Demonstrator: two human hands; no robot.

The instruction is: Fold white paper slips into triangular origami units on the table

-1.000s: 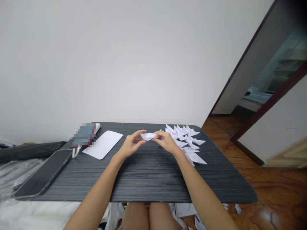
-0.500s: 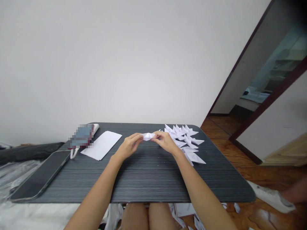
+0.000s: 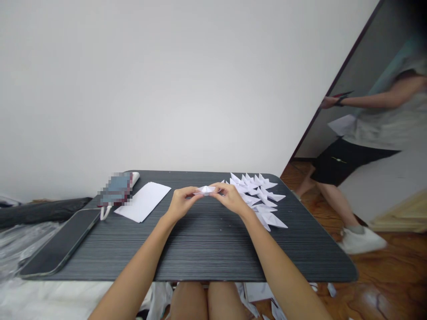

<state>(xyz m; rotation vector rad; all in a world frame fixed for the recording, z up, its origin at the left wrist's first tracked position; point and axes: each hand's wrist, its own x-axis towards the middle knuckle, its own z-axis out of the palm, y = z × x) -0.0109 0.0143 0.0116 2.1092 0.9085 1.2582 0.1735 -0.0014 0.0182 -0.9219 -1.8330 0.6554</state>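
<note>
A small white folded paper boat (image 3: 206,190) is held above the dark table, its pointed middle facing up. My left hand (image 3: 182,201) pinches its left end between thumb and fingers. At the other end, my right hand (image 3: 229,197) grips it in the same way. Just right of my right hand lies a cluster of several finished-looking paper boats (image 3: 267,218), some overlapping. To the left of my left hand rests a stack of white paper sheets (image 3: 147,202).
The black ribbed table (image 3: 207,249) stands against a white wall. On its left are a phone (image 3: 63,242) and a blurred-out device (image 3: 116,189) with a white cable (image 3: 105,213). A person (image 3: 373,120) walks past at right, carrying something thin. Paper scraps (image 3: 331,290) lie on the floor.
The person at right has come into view at the doorway, where only a foot and lower leg showed before. Both my hands stay on the paper boat, with slight finger shifts.
</note>
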